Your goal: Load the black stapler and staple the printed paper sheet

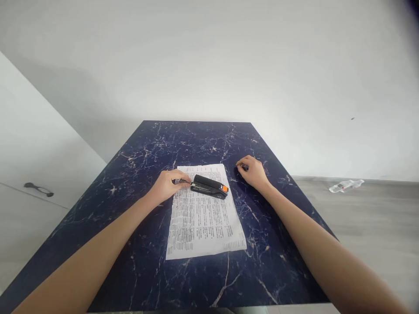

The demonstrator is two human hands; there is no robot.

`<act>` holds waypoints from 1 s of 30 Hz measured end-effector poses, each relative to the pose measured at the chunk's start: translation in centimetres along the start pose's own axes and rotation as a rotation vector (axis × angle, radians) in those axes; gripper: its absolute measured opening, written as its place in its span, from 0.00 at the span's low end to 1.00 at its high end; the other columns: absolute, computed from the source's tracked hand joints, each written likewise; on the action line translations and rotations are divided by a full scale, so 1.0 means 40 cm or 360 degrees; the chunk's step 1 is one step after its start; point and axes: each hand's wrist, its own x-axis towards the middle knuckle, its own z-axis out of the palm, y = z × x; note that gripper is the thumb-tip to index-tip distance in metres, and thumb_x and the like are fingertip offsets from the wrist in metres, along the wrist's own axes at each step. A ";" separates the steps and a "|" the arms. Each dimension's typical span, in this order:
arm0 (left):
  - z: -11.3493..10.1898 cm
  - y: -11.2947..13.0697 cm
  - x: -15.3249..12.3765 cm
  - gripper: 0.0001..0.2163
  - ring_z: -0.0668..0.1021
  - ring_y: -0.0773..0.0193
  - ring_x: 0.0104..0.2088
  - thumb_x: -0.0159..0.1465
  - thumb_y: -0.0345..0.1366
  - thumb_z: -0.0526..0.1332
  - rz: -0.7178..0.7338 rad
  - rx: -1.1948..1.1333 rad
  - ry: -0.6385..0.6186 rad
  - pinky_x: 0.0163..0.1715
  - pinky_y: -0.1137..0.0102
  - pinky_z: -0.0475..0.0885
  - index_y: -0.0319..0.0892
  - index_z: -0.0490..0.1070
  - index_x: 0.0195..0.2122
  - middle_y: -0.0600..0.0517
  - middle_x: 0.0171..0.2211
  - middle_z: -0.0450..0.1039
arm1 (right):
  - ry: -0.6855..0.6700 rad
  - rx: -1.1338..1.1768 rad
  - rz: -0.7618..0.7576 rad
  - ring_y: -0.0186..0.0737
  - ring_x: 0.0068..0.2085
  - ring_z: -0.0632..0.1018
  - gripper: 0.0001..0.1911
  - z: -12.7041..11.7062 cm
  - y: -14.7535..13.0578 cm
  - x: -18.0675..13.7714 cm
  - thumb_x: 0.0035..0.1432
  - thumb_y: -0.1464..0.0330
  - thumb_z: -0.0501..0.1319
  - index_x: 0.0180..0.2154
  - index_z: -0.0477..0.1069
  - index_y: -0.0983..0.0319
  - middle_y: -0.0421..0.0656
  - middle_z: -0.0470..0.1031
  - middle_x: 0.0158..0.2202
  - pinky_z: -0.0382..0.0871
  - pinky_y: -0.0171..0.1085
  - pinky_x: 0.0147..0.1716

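Observation:
A printed sheet of paper (204, 218) lies in the middle of a dark blue marbled table (147, 148). A black stapler (209, 186) with an orange end rests across the paper's upper part. My left hand (168, 185) lies on the paper's upper left corner, fingers curled, fingertips pinching the metal front end of the stapler. My right hand (252, 171) rests on the table just right of the paper, fingers curled closed over something small and dark that I cannot make out.
A white cabinet with a black handle (38, 189) stands at the left. A plastic bottle (346, 186) lies on the grey floor at the right, near the white wall.

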 end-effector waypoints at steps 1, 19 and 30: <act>0.000 -0.002 0.000 0.05 0.83 0.57 0.42 0.64 0.40 0.71 0.0024 0.0004 -0.0002 0.49 0.58 0.79 0.48 0.84 0.39 0.50 0.40 0.84 | 0.0003 0.0000 -0.0006 0.43 0.36 0.78 0.08 0.000 0.001 0.000 0.58 0.71 0.60 0.34 0.79 0.60 0.46 0.78 0.39 0.74 0.43 0.42; -0.047 -0.023 -0.015 0.08 0.85 0.59 0.42 0.70 0.40 0.64 0.0344 -0.0020 -0.0297 0.47 0.63 0.80 0.49 0.84 0.39 0.51 0.42 0.84 | -0.0677 0.0561 -0.0377 0.40 0.38 0.79 0.15 0.016 -0.311 -0.085 0.64 0.60 0.67 0.49 0.76 0.59 0.43 0.81 0.41 0.72 0.40 0.38; 0.011 0.036 -0.014 0.04 0.83 0.63 0.37 0.68 0.33 0.63 0.0059 -0.0013 -0.0420 0.38 0.70 0.75 0.46 0.77 0.41 0.54 0.38 0.81 | -0.0717 0.0705 -0.0473 0.40 0.38 0.80 0.15 0.018 -0.308 -0.085 0.63 0.59 0.69 0.48 0.78 0.58 0.43 0.82 0.40 0.73 0.39 0.38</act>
